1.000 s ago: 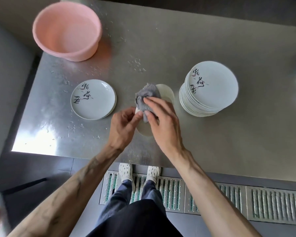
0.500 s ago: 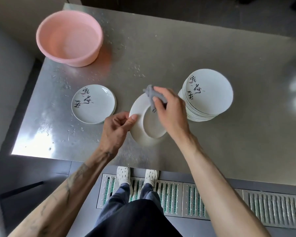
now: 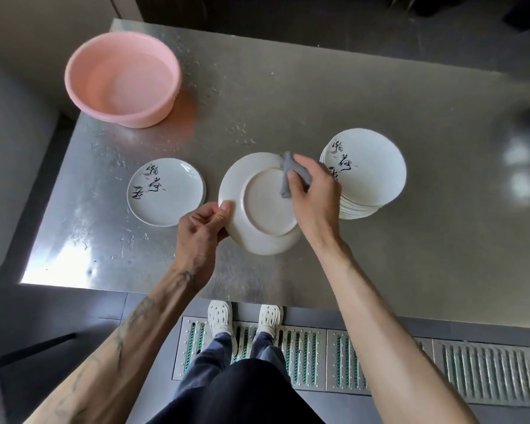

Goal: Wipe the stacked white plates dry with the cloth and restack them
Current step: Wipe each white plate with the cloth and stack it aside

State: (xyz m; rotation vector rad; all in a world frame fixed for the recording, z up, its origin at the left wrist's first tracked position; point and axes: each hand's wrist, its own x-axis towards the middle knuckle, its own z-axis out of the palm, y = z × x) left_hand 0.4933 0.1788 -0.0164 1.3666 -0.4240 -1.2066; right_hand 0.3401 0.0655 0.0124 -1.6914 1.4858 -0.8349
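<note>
The right hand (image 3: 314, 197) pinched a gray cloth (image 3: 288, 175) against the upturned bottom of a white plate (image 3: 257, 206). The left hand (image 3: 199, 231) gripped that plate's edge at 9 o'clock. The tall stack (image 3: 367, 172) sat at 3 o'clock on the tabletop (image 3: 318, 96), a smaller stack (image 3: 166, 191) at 9 o'clock.

Soft daylight brightens the scene, with strong glare on the steel worktop (image 3: 288, 96) at its near-left corner and blown-out patches near its right edge. Wide-angle distortion bows the worktop's edges; the frame's margins are blurred.
</note>
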